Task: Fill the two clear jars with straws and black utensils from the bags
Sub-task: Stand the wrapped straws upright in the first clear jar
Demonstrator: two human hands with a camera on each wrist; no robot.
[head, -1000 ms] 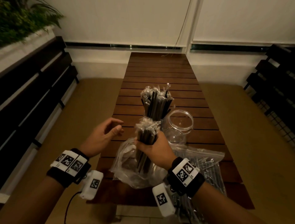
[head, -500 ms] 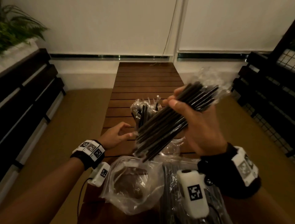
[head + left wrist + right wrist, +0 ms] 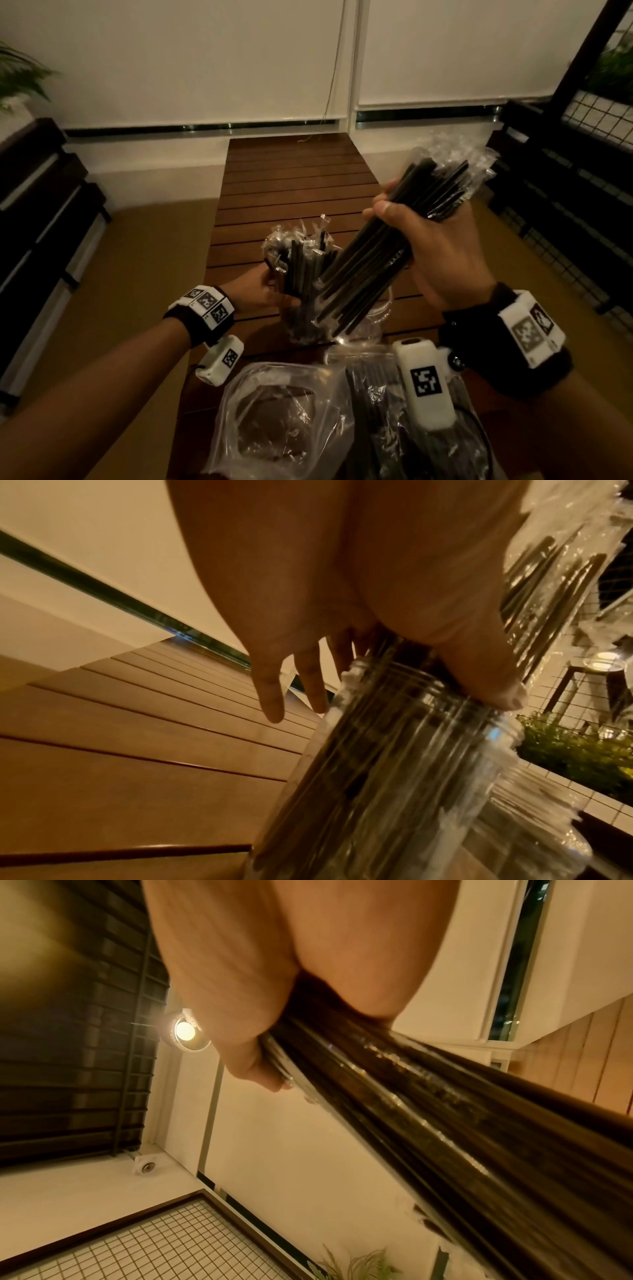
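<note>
**Mia:** While the right hand (image 3: pixel 442 250) is up in the air, what is it holding?

**Ben:** A bunch of black straws (image 3: pixel 387 253) in clear wrappers. The fingers (image 3: pixel 260 1069) and thumb are curled tight round the middle of the bunch. It is tilted, with the low end pointing down at the jars.

**Mia:** And the left hand (image 3: pixel 260 294)?

**Ben:** It holds the full jar (image 3: pixel 394 764) near its top. The thumb (image 3: pixel 489 685) presses on the rim, and the other fingers go round the far side. 2 of them stick out straight past the jar.

**Mia:** What is in that jar?

**Ben:** Lots of wrapped black straws (image 3: pixel 301 260), standing up. I cannot tell if any are utensils.

**Mia:** Where is the other jar?

**Ben:** The second jar (image 3: pixel 376 318) stands just beside it on the right, on the brown slatted worktop (image 3: pixel 294 178). The bunch hides most of it.

**Mia:** And the bags?

**Ben:** 2 clear bags lie at the near end of the worktop. The left bag (image 3: pixel 274 418) is open. The right bag (image 3: pixel 376 428) has dark sticks in it.
</note>
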